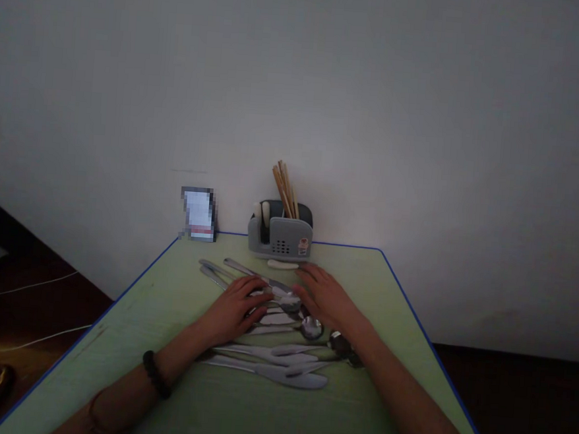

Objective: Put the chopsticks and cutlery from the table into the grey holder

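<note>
Two sets of loosely spread fingers on my feed — the pale utensil [283, 265] lies crosswise, just left of the nearer right hand [331, 296], beyond the left hand's [236, 306] fingertips.

The left hand [233, 311] hides parts of the cutlery [282, 359], and the screen [199, 211] is pixelated beyond reading.

In front of the grey utensil holder [291, 237], you have silvery cutlery [279, 358] spread loosely, overlapping in places. Farthest from the holder, your table knife [302, 380] lies flat, its blade tip toward the holder's right side. Your round-bowled spoon [313, 328] lies nearer the holder; a slim cream-coloured piece [283, 265] sits just before it.
</note>
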A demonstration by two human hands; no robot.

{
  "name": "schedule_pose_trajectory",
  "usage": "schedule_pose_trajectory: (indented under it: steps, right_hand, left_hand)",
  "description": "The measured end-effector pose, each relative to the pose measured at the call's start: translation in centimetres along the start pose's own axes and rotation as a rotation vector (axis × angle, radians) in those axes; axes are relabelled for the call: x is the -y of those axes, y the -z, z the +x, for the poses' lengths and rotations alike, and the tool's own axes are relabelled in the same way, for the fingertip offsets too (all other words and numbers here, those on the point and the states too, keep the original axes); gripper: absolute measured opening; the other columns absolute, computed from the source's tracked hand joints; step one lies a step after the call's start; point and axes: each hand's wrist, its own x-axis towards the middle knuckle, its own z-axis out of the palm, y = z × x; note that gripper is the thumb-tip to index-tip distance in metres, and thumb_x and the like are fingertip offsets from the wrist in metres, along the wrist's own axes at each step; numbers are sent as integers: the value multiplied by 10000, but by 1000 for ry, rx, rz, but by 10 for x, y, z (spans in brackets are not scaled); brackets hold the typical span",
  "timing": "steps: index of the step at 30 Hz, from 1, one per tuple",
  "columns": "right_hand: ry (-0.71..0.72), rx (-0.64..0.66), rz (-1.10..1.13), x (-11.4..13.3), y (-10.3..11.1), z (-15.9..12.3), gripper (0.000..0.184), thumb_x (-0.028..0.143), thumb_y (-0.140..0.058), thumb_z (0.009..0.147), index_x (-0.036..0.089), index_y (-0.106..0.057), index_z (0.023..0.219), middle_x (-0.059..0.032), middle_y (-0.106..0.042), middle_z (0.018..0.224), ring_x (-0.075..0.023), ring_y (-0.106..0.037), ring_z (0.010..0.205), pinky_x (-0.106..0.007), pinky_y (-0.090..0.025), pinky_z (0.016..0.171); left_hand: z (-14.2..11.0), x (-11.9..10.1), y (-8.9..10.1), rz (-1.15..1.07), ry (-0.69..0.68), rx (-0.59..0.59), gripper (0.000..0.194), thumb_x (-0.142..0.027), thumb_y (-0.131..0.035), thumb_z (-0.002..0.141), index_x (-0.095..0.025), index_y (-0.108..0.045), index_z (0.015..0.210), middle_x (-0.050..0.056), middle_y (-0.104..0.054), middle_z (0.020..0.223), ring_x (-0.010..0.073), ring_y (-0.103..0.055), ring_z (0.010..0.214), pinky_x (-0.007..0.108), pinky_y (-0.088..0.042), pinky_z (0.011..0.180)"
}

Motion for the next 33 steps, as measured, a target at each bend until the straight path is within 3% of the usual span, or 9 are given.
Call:
schedule_pose_trajectory:
  steps: [6, 9, 12, 16, 20, 25, 29, 33]
  right_hand:
    - [-51, 84, -82, 2, -6, 22, 502, 354, -510, 889, 92, -469, 1315, -160, -517, 1310, -256, -446, 1214, -378, -361, 1008]
    - [-115, 157, -155, 4, 6, 18, 476, 370, -490, 894, 104, -506, 1289, -173, -538, 1270, -277, -486, 1147, -387, -375, 965]
    - [-152, 293, -194, 2, 23, 14, 350, 331, -436, 916, 132, -625, 1133, -176, -564, 1221, -271, -512, 1113, -369, -381, 929]
    - [-169, 391, -195, -4, 38, 11, 324, 276, -406, 926, 120, -676, 1015, -176, -613, 1128, -250, -573, 1025, -337, -407, 880]
    - [-205, 401, -201, -5, 42, 8, 289, 238, -519, 864, 100, -646, 1085, -189, -601, 1148, -280, -561, 1060, -338, -419, 868]
    - [-258, 370, -202, 1, 45, 4, 361, 192, -654, 756, 119, -615, 1107, -180, -599, 1141, -272, -594, 1006, -325, -442, 823]
    - [-232, 343, -179, 11, 39, 4, 263, 161, -619, 780, 132, -638, 1041, -164, -607, 1150, -252, -594, 1034, -306, -428, 855]
    - [-231, 385, -158, 19, 27, 7, 181, 148, -577, 800, 128, -671, 954, -170, -651, 1092, -242, -645, 953, -298, -457, 777]
  left_hand:
    - [-1, 0, -2, -48, -4, -32, 287, -274, -496, 909, -213, -629, 1155, 105, -565, 1214, 242, -486, 1141, 429, -414, 992]
    - [-1, 1, -4, -83, 7, -54, 262, -269, -504, 905, -213, -645, 1119, 101, -576, 1198, 238, -499, 1124, 426, -416, 983]
    - [0, 4, -7, -154, 13, -69, 226, -265, -493, 915, -209, -660, 1057, 84, -617, 1115, 219, -530, 1074, 401, -428, 957]
    - [3, 6, -10, -256, 14, -81, 194, -266, -479, 925, -197, -652, 979, 63, -661, 1007, 201, -544, 1055, 376, -423, 957]
    - [2, 6, -2, -301, 92, -131, 212, -302, -461, 932, -189, -637, 900, 53, -683, 927, 189, -591, 960, 341, -458, 898]
    - [-11, 22, 18, -289, 281, -266, 268, -357, -423, 944, -200, -632, 1002, 42, -694, 931, 164, -637, 843, 279, -504, 783]
    - [-25, 47, 28, -214, 248, -196, 287, -377, -445, 932, -184, -657, 952, 65, -666, 949, 177, -623, 891, 305, -497, 831]
    - [-33, 65, 32, -201, 275, -108, 299, -389, -454, 923, -187, -670, 964, 64, -658, 952, 183, -617, 885, 317, -493, 832]
